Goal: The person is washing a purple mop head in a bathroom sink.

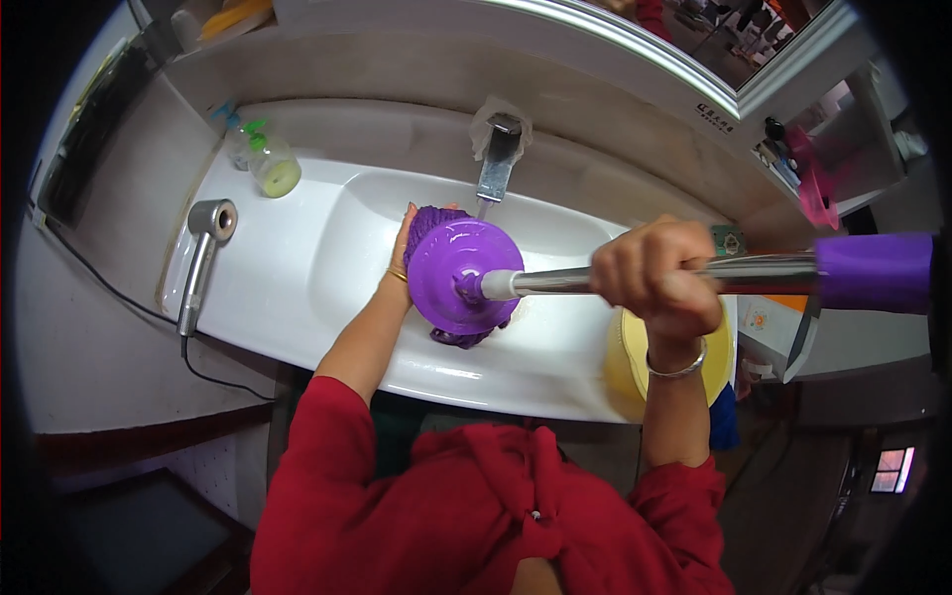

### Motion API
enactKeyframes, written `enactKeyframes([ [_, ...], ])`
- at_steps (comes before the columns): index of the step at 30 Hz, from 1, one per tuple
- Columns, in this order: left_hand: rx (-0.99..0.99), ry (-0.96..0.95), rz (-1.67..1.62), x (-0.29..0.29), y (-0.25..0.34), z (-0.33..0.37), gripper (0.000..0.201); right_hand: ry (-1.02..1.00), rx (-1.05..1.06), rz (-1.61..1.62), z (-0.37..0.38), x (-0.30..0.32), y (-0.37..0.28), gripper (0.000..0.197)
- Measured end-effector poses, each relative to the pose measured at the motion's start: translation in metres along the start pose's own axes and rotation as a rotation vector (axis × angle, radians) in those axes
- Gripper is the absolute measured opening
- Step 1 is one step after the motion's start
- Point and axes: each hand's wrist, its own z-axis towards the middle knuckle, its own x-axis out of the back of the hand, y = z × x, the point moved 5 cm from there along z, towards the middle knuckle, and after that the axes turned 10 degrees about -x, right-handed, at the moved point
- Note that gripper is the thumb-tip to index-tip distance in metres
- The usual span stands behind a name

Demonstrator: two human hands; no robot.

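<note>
A mop with a purple disc head (446, 248) hangs tilted over the white sink (342, 228). Its metal pole (560, 283) runs off to the right, where a purple sleeve (873, 273) covers it. My right hand (657, 278) is closed in a fist around the pole. Beside the disc's left edge, my left hand (402, 243) grips the dark purple mop strands (426, 220); the disc hides most of its fingers. Just above the strands is the chrome tap (499, 164), with what looks like a thin stream of water under its spout.
A grey hair dryer (203, 253) lies on the sink's left end, its cord hanging down. Two pump bottles, one with a green top (273, 169), stand at the back left. A yellow basin (630, 347) sits at the right end. A mirror (734, 35) hangs above.
</note>
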Motion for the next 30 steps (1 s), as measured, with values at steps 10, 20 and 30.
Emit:
enactKeyframes([
  [10,-0.098,0.083,0.724,0.063,0.015,0.021,0.043,0.272,-0.181,-0.056,-0.068,0.034,0.071,0.031],
  [20,-0.093,0.248,1.48,0.093,-0.017,0.072,0.044,0.622,-0.09,0.093,-0.079,0.075,0.096,0.029],
  [30,-0.259,0.203,1.876,0.08,-0.017,0.083,0.039,0.815,0.015,0.061,-0.073,0.071,0.105,0.023],
])
